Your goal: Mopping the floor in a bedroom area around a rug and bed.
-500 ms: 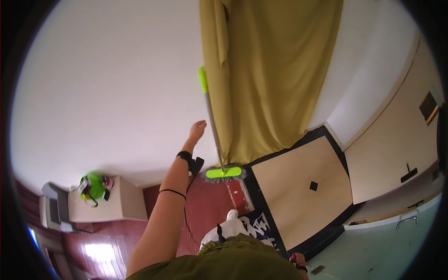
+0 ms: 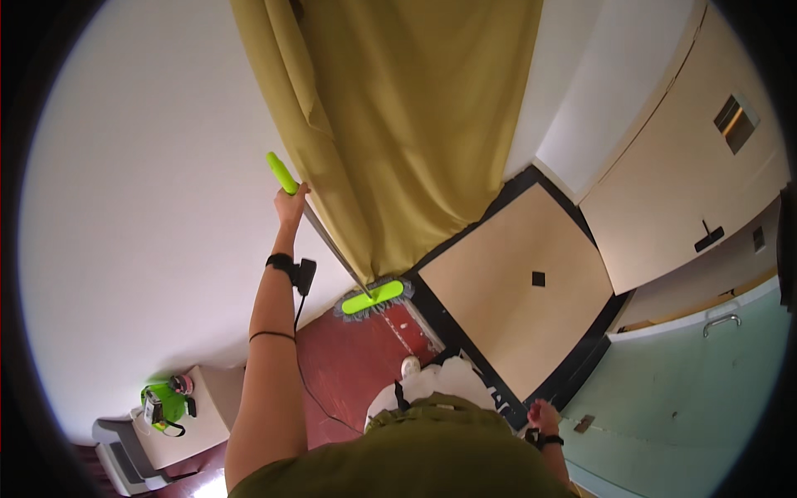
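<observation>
Partly cut off by the upper edge, an olive-yellow curtain (image 2: 415,141) of draped, folded cloth serves as landmark. At its lower left corner lies the flat mop (image 2: 372,297), with a bright green oblong plate and a shaggy grey fringe; whether the fringe touches the hem cannot be told. The slender metallic pole (image 2: 336,251) slants up along the curtain's left edge to a smooth green grip (image 2: 281,173). The left hand (image 2: 290,205), left of the curtain, is closed around the handle just below this grip, which hides part of its fingers. Well below the curtain, toward the right, the right hand (image 2: 544,415) has curled fingers; whether it holds anything cannot be told. White lettering (image 2: 501,401), below the curtain on a dark surface, is partly covered and illegible.
</observation>
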Motion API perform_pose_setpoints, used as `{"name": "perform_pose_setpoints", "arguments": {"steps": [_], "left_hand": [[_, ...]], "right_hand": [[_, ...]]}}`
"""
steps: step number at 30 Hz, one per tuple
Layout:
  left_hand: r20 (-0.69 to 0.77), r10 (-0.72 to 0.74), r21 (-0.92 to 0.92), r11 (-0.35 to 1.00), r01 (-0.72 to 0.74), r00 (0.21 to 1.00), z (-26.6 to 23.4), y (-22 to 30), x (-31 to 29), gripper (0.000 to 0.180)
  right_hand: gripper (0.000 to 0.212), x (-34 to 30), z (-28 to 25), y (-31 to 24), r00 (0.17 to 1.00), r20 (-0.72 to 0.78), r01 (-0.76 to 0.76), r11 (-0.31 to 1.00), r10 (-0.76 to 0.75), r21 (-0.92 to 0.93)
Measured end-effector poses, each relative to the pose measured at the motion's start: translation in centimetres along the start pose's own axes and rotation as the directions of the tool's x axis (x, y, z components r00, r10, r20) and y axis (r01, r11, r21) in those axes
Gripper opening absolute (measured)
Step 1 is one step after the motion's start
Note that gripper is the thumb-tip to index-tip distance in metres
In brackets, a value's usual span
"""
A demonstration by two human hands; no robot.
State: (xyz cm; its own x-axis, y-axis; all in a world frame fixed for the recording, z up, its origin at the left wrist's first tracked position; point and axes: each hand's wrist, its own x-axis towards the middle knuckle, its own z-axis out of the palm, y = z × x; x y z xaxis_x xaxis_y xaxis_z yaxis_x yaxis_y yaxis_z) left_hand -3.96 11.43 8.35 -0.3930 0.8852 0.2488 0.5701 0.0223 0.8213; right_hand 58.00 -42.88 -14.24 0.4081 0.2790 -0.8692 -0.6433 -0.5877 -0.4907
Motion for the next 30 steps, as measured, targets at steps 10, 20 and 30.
{"name": "perform_pose_setpoints", "arguments": {"steps": [10, 20, 30], "left_hand": [[0.031, 0.073, -0.536, 0.843, -0.045, 0.997, -2.2, 12.9, -20.3, 0.026], [-0.013, -0.144, -0.761, 0.644, 0.084, 0.989, -2.5, 16.0, -26.9, 0.014], [0.430, -0.103, -0.257, 0.939, 0.230, 0.897, -7.6, 16.7, -35.1, 0.027]], "right_hand": [[0.021, -1.5, 20.3, -10.9, 0.840, 0.526, 0.352, 0.870, -0.131, -0.346], [0.074, -9.2, 41.1, -2.3, -0.033, 0.952, 0.991, 0.114, -0.305, 0.071], [0.043, -3.2, 38.9, 1.1, 0.418, 0.906, 0.907, -0.034, -0.072, -0.421]]}}
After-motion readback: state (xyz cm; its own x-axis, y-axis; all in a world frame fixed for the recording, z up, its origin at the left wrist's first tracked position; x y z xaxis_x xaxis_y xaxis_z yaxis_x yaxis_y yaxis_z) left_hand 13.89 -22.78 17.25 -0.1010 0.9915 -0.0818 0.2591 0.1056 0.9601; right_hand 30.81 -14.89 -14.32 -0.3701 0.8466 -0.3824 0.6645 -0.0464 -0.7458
